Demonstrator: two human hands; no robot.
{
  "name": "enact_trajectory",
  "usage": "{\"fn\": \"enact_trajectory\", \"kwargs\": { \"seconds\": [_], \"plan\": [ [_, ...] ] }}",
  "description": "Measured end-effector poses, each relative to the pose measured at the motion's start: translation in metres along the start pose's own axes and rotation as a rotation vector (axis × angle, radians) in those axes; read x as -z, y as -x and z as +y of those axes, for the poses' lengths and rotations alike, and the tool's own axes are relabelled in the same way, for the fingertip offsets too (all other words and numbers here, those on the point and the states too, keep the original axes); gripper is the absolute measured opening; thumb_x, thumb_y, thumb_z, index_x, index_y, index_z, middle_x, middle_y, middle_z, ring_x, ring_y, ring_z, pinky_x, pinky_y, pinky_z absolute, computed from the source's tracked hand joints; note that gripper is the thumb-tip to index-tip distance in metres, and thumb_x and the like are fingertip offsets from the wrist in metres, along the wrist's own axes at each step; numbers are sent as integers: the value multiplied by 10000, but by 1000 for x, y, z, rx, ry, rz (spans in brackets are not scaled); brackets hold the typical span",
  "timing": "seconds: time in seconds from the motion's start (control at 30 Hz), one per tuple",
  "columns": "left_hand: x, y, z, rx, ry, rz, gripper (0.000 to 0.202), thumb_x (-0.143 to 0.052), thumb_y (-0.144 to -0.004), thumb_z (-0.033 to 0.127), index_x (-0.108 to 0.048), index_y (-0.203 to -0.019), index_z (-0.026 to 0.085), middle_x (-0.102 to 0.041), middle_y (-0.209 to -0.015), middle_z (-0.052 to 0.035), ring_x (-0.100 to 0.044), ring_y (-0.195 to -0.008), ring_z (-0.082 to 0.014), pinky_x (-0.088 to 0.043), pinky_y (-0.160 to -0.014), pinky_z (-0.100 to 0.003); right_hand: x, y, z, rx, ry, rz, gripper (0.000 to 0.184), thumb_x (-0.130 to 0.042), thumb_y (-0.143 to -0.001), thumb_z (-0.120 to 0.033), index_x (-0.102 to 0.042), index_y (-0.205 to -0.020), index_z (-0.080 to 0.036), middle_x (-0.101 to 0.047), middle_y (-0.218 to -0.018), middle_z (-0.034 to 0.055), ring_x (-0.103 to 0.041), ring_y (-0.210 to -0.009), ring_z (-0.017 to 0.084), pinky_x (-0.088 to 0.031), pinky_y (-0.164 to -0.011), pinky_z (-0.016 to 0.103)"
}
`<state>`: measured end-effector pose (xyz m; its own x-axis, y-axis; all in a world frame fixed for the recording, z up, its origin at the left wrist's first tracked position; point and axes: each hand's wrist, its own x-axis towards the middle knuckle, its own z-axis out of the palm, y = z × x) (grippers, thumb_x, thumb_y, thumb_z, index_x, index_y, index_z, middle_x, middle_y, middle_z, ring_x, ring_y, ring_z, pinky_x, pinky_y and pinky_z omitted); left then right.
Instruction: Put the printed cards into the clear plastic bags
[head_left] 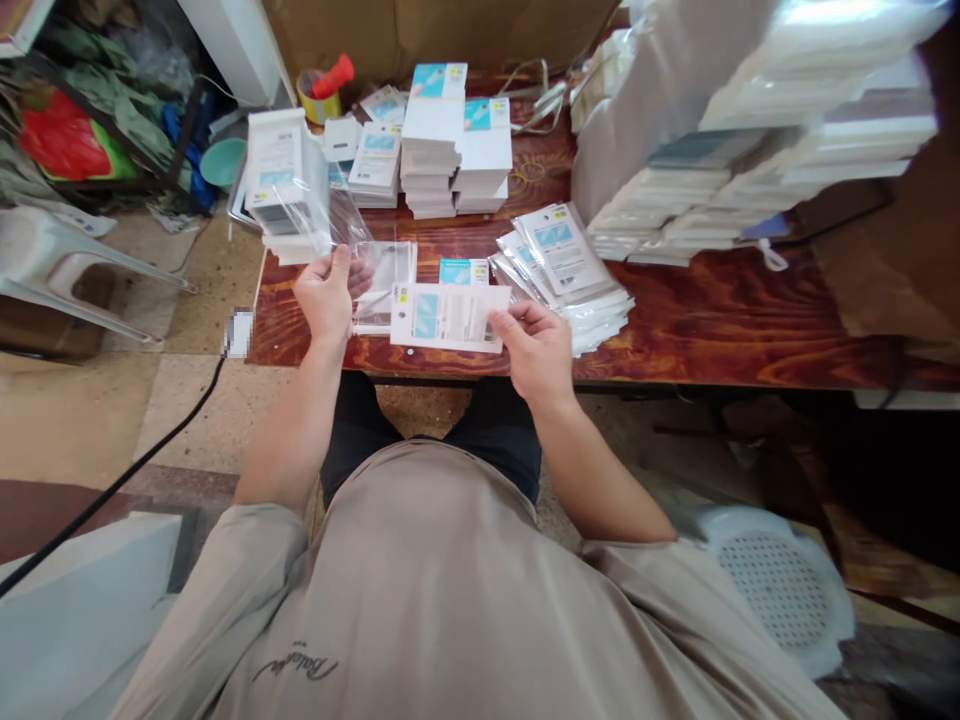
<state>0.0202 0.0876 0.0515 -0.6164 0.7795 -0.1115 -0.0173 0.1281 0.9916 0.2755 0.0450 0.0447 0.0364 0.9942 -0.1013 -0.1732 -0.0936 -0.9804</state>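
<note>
My left hand pinches a clear plastic sleeve by its lower edge and holds it up over the left end of the wooden table. My right hand grips the right end of a white printed card with a blue patch, held flat just above the table's front edge. Another clear sleeve lies on the table between my hands. A fanned pile of filled sleeves lies right of the card.
Stacks of white boxes with blue labels stand at the back of the table, and a bagged pile at the left end. More blurred stacked packs fill the right. A tape roll, grey chair and white stool surround it.
</note>
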Motion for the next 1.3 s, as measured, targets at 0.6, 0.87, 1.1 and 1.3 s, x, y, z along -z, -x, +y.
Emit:
{"fn": "enact_trajectory", "kwargs": {
  "seconds": [0.6,0.87,1.1,1.3],
  "plan": [
    [-18,45,-4,98,271,-146,410,-886,-770,503,-682,-963,204,-792,-1084,-82,-762,-1095,-259,-620,-929,-377,-38,2,46,-59,-57,-115,501,-836,-718,-663,-595,-774,-227,-660,-730,-24,-584,-595,122,-547,-559,265],
    [-25,89,-4,147,286,-383,514,-948,-667,554,-762,-985,195,-801,-1026,-87,-764,-1033,-263,-604,-898,-375,-49,-5,52,141,112,-85,752,-793,-730,-709,-567,-1285,-255,-687,-1278,110,-694,-1068,229,-633,-798,342],
    [-8,43,-1,-94,-417,-361,479,-633,-951,652,-718,-929,181,-769,-1010,-140,-718,-1026,-295,-536,-993,-441,13,-44,17,223,272,153,424,-726,-881,-552,-650,-1133,-220,-700,-904,47,-698,-777,203,-629,-717,386],
    [-11,-29,4,-52,-1085,-73,624,-890,-744,457,-639,-1173,79,-608,-1386,-317,-512,-1391,-461,-383,-1166,-535,102,-98,-1,322,986,607,271,-644,-921,-407,-662,-1076,-185,-722,-991,147,-689,-950,323,-566,-903,574]
  ]
}}
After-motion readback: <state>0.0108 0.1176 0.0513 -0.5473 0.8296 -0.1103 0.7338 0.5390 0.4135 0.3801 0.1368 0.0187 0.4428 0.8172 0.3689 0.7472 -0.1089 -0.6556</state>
